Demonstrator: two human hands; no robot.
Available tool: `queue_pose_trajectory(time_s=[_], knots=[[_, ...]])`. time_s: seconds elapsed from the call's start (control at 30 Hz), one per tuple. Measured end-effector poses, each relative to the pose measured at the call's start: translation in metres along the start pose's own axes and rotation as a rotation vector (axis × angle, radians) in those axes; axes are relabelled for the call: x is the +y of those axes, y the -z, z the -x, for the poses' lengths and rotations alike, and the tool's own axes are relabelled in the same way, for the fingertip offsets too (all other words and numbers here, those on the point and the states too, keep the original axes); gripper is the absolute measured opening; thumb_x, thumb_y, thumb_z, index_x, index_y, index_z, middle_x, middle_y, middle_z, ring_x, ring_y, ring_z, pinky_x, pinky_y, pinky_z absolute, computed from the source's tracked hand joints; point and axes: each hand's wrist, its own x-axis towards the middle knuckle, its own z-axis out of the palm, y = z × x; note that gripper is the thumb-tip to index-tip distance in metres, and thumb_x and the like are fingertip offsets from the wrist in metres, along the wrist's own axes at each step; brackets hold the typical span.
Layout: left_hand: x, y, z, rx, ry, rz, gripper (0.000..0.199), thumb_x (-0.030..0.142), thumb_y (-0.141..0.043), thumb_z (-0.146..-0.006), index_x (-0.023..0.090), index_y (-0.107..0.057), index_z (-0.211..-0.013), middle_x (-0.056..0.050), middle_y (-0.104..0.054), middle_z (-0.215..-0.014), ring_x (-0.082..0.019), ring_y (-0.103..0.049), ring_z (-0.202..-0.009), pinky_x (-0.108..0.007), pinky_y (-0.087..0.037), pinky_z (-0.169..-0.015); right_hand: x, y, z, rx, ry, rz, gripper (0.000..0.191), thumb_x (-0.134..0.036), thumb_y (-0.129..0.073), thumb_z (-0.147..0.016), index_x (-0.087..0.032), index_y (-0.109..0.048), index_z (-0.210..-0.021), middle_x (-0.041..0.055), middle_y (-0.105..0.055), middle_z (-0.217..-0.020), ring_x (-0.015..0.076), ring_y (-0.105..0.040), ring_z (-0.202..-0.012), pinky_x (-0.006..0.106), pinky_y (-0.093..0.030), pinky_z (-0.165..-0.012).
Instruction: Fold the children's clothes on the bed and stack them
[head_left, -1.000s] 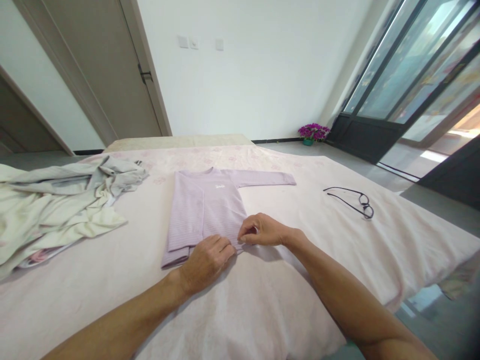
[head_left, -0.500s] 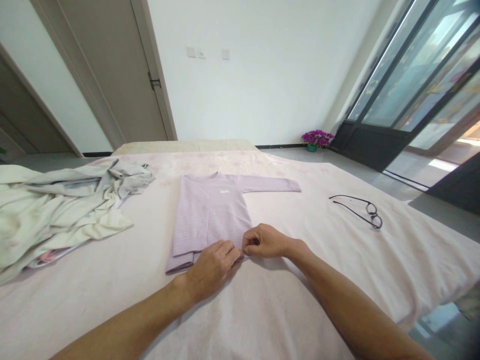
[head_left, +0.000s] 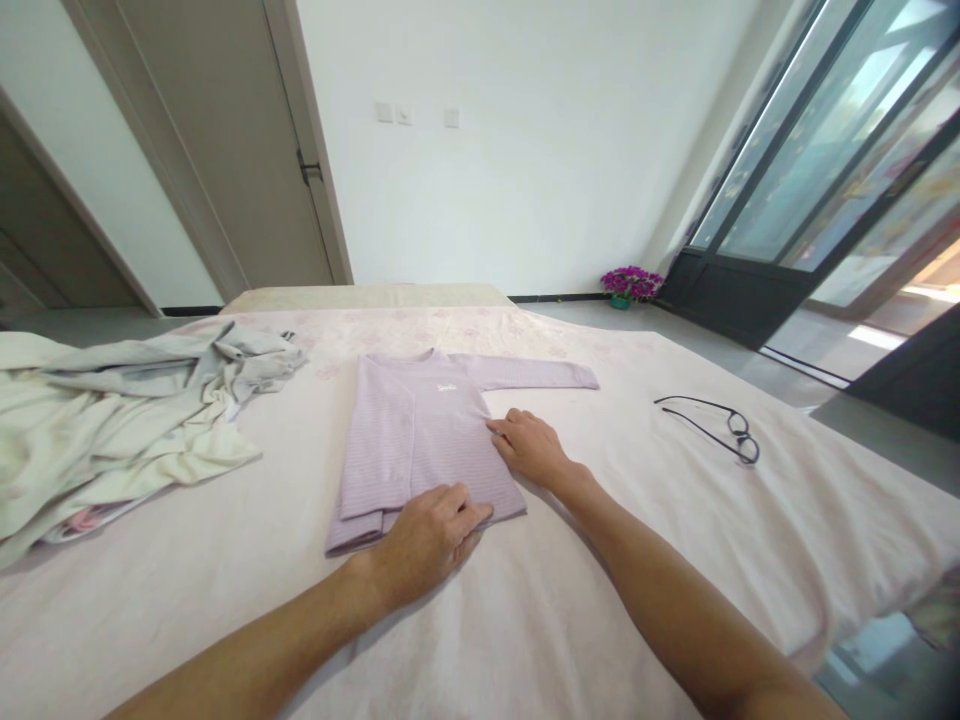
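Observation:
A lilac long-sleeved shirt lies flat on the pale pink cloth, its left side folded inward and its right sleeve stretched out to the right. At the shirt's bottom hem, my left hand has its fingers closed together on the fabric, with the thumb toward the right. My right hand touches the shirt's right edge below the sleeve, its index finger pointing left and its other fingers curled. Whether the right fingers pinch any fabric is hard to tell.
A heap of cream and grey clothes lies at the left. Black-framed glasses rest on the pink cloth at the right. Purple flowers stand on the floor by the wall.
My right hand has moved up from the bottom hem to the shirt's right edge. The lower right corner now lies spread out to the right. My left hand stays at the hem.

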Motion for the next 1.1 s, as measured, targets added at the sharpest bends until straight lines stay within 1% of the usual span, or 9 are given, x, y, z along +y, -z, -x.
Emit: queue_pose_trajectory(time_s=[0.07,0.17,0.3,0.37,0.5,0.67,0.83,0.97,1.1], knots=[[0.000,0.001,-0.001,-0.007,-0.002,0.004,0.026,0.023,-0.048,-0.096,0.023,-0.060,-0.119,-0.005,-0.058,-0.095,-0.018,-0.057,-0.087,-0.032,-0.050,-0.078,-0.004,0.001,-0.001,0.033,0.004,0.017,0.033,-0.032,-0.041,-0.099,-0.023,-0.066,-0.118,0.0104,-0.064,-0.108,0.0246,-0.056,-0.102,0.038,-0.040,-0.090],[0.001,0.004,-0.002,-0.030,-0.001,0.013,0.026,0.023,-0.049,-0.095,0.023,-0.060,-0.119,-0.005,-0.058,-0.094,-0.018,-0.057,-0.087,-0.032,-0.050,-0.078,-0.014,-0.002,-0.002,0.044,0.152,-0.030,0.041,-0.038,-0.043,-0.099,-0.022,-0.056,-0.134,0.0106,-0.055,-0.137,0.0264,-0.047,-0.125,0.043,-0.033,-0.105],[0.001,0.005,-0.002,-0.044,-0.002,0.024,0.028,0.024,-0.051,-0.094,0.024,-0.060,-0.121,-0.004,-0.058,-0.095,-0.019,-0.057,-0.089,-0.032,-0.050,-0.080,-0.019,-0.014,-0.005,-0.079,0.296,-0.104,0.057,-0.048,-0.035,-0.100,-0.020,-0.036,-0.150,0.0086,-0.035,-0.157,0.0241,-0.028,-0.145,0.045,-0.019,-0.118],[0.001,0.004,-0.002,-0.043,-0.003,0.023,0.029,0.024,-0.051,-0.094,0.024,-0.059,-0.123,-0.005,-0.058,-0.097,-0.019,-0.057,-0.090,-0.033,-0.050,-0.081,-0.016,-0.020,-0.007,-0.112,0.248,-0.107,0.060,-0.048,-0.031,-0.101,-0.018,-0.031,-0.153,0.0102,-0.031,-0.159,0.0241,-0.026,-0.146,0.046,-0.017,-0.119],[0.000,0.004,-0.001,-0.046,-0.004,0.020,0.032,0.025,-0.052,-0.094,0.025,-0.057,-0.125,-0.005,-0.058,-0.098,-0.019,-0.057,-0.089,-0.034,-0.050,-0.080,-0.008,-0.025,-0.008,-0.071,0.126,-0.084,0.061,-0.046,-0.030,-0.101,-0.012,-0.031,-0.152,0.0129,-0.028,-0.159,0.0251,-0.021,-0.148,0.047,-0.012,-0.121],[0.002,0.008,-0.001,-0.068,0.007,0.016,0.033,0.028,-0.056,-0.092,0.025,-0.059,-0.125,-0.005,-0.059,-0.099,-0.021,-0.058,-0.090,-0.035,-0.052,-0.080,-0.008,-0.021,-0.005,-0.142,0.223,-0.139,0.065,-0.054,-0.032,-0.099,-0.020,-0.027,-0.155,0.0080,-0.026,-0.161,0.0234,-0.022,-0.148,0.046,-0.014,-0.121],[0.000,0.022,0.001,-0.065,0.021,0.066,0.028,0.033,-0.047,-0.098,0.025,-0.063,-0.119,-0.004,-0.064,-0.097,-0.020,-0.062,-0.089,-0.033,-0.053,-0.079,-0.006,-0.024,-0.004,-0.126,0.169,-0.110,0.064,-0.053,-0.029,-0.100,-0.018,-0.029,-0.154,0.0093,-0.028,-0.160,0.0246,-0.023,-0.148,0.048,-0.014,-0.121],[-0.019,0.038,-0.001,0.057,0.144,0.110,0.033,0.033,-0.038,-0.102,0.023,-0.064,-0.119,-0.004,-0.070,-0.099,-0.017,-0.065,-0.093,-0.032,-0.052,-0.086,-0.006,-0.026,-0.003,-0.101,0.162,-0.102,0.063,-0.052,-0.030,-0.100,-0.018,-0.031,-0.153,0.0093,-0.030,-0.159,0.0245,-0.024,-0.147,0.048,-0.014,-0.121],[-0.053,0.042,0.001,0.163,0.249,-0.039,0.039,0.037,-0.041,-0.100,0.018,-0.058,-0.130,-0.010,-0.065,-0.127,-0.024,-0.055,-0.124,-0.043,-0.043,-0.106,-0.007,-0.024,-0.002,-0.107,0.152,-0.106,0.062,-0.051,-0.030,-0.100,-0.018,-0.030,-0.153,0.0096,-0.031,-0.159,0.0241,-0.024,-0.147,0.048,-0.015,-0.121]])
